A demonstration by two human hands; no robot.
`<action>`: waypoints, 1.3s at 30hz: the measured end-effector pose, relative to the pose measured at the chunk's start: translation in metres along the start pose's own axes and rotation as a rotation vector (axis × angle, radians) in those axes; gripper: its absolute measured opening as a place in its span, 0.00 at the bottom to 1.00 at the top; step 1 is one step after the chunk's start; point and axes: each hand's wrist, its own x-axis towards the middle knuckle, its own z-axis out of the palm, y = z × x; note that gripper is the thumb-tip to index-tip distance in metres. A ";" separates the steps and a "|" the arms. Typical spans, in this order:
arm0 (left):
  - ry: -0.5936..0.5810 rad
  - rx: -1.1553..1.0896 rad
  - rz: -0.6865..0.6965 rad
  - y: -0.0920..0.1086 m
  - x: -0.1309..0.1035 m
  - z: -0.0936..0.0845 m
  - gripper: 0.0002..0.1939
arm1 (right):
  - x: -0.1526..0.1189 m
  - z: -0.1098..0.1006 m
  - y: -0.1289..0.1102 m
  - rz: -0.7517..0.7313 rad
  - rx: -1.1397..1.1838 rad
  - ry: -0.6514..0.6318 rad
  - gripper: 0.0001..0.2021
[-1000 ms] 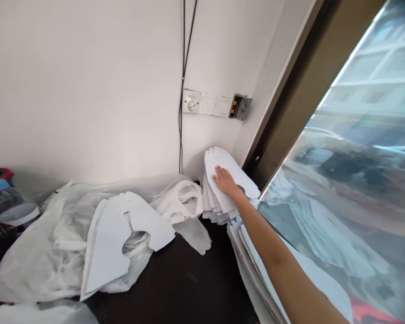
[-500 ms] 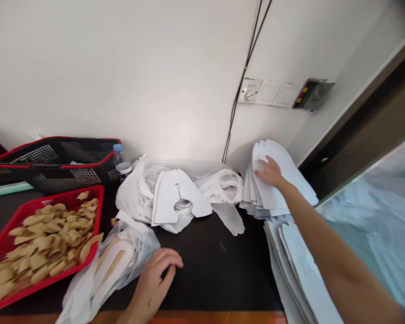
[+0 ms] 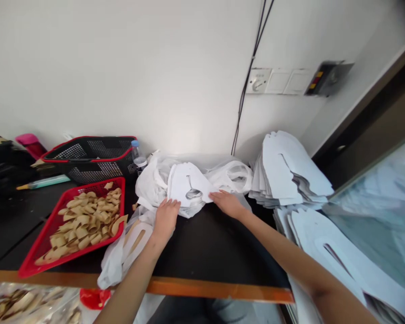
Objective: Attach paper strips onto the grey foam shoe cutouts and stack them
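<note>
A small stack of white arch-shaped cut-out sheets (image 3: 181,181) with a keyhole opening leans on crumpled white plastic bags at the back of the black table. My left hand (image 3: 166,218) is at its lower left corner, fingers closed over the edge. At the lower right corner my right hand (image 3: 227,203) pinches the edge, its thumb out of sight. Below and left of my left hand, a white plastic bag (image 3: 112,263) holds white pieces with slots. Beyond my right hand stands a taller pile of similar white cut-out sheets (image 3: 273,166).
On the left are a red tray (image 3: 27,263) of curled tan pieces, a black basket (image 3: 97,170) and a water bottle (image 3: 139,158). More white sheets (image 3: 315,234) lie at the right. An orange edge strip (image 3: 219,289) runs along the table's front, and cables (image 3: 245,90) hang on the wall.
My right hand has left the tall pile on the right and moved left to the middle stack. My left hand has moved forward to the same stack. The view has pulled back.
</note>
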 end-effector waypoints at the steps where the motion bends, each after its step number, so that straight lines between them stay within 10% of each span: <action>1: 0.009 -0.009 0.015 -0.002 0.001 -0.003 0.20 | -0.001 -0.004 0.003 0.011 -0.003 0.005 0.22; 7: 0.131 -0.058 0.102 0.011 -0.013 -0.017 0.17 | -0.031 -0.047 -0.008 0.070 -0.032 0.083 0.18; 13: 0.346 -0.239 0.344 0.060 -0.089 -0.040 0.15 | -0.139 -0.059 -0.072 -0.008 -0.129 0.330 0.18; 20: 0.109 -0.541 0.477 0.073 -0.157 -0.050 0.12 | -0.232 -0.036 -0.153 0.128 0.048 0.229 0.19; 26: 0.010 -0.700 0.334 0.052 -0.156 -0.054 0.10 | -0.195 -0.048 -0.147 0.185 0.166 0.118 0.16; 32: 0.043 -0.003 -0.242 -0.009 -0.142 -0.053 0.13 | -0.143 0.015 -0.140 0.244 0.101 0.184 0.29; 39: -0.080 0.096 -0.228 -0.030 -0.164 -0.035 0.15 | -0.170 0.030 -0.147 0.231 0.114 0.107 0.33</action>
